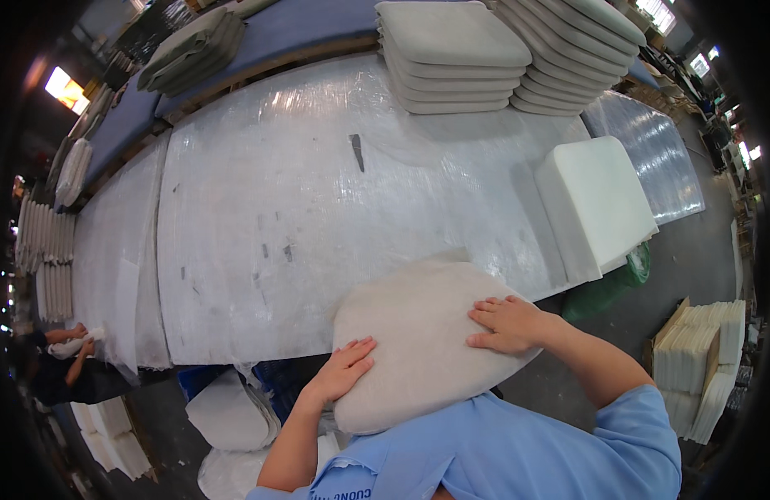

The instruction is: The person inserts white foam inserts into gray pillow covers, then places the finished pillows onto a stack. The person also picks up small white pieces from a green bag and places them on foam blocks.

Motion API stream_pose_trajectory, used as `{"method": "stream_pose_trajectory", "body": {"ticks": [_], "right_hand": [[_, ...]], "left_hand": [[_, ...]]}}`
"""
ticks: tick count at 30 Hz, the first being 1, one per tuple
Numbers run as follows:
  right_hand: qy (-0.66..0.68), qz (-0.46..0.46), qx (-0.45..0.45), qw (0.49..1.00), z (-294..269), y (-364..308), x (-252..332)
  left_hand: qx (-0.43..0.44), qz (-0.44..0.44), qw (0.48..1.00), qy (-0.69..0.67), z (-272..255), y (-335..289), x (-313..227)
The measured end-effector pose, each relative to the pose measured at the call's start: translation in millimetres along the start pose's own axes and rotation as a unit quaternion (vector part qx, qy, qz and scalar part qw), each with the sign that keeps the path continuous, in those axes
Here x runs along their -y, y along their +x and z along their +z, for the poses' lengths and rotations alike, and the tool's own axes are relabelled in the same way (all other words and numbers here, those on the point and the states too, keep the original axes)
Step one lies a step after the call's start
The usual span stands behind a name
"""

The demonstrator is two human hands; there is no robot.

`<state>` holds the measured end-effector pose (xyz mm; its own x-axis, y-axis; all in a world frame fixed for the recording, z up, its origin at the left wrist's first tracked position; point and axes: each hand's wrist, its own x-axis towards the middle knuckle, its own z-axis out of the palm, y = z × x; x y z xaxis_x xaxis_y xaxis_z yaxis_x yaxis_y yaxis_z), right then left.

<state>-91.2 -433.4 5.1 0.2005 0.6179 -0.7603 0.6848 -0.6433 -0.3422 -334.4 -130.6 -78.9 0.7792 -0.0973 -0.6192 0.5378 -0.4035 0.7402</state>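
A beige padded cushion [418,342] with rounded corners lies partly on the plastic-covered table [235,208], its near end overhanging the edge and touching my front. My left hand [345,372] rests flat on the cushion's left side, fingers stretched out and pointing inward. On the right side, my right hand [505,323] lies open on the top face, its fingers extended and slightly apart. A bit of thin, pale material [451,255] sticks out at the cushion's far edge. Whatever is beneath the cushion is hidden.
Stacked light cushions [451,50] stand at the far right of the table. A pile of white foam pads [601,183] sits at its right edge, above a green bag [605,292]. White pads [231,412] are below the near edge. Another person [60,367] works far left.
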Motion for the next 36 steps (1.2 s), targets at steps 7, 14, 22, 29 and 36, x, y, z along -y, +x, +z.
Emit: {"method": "stream_pose_trajectory", "body": {"ticks": [7,14,22,29,36], "right_hand": [[0.010,0.033,0.056,0.998,4,70,-38],[0.008,0.065,0.050,0.997,17,143,-50],[0.015,0.089,0.006,0.996,25,192,-53],[0.148,0.226,-0.085,0.959,22,205,-70],[0.210,0.275,-0.060,0.936,12,190,-81]], "left_hand": [[-0.062,-0.041,0.997,0.030,6,56,53],[-0.087,-0.113,0.987,0.076,1,88,62],[-0.121,-0.141,0.973,0.134,2,116,86],[-0.236,-0.209,0.947,0.059,-2,126,104],[-0.245,-0.251,0.936,-0.036,-37,119,92]]}}
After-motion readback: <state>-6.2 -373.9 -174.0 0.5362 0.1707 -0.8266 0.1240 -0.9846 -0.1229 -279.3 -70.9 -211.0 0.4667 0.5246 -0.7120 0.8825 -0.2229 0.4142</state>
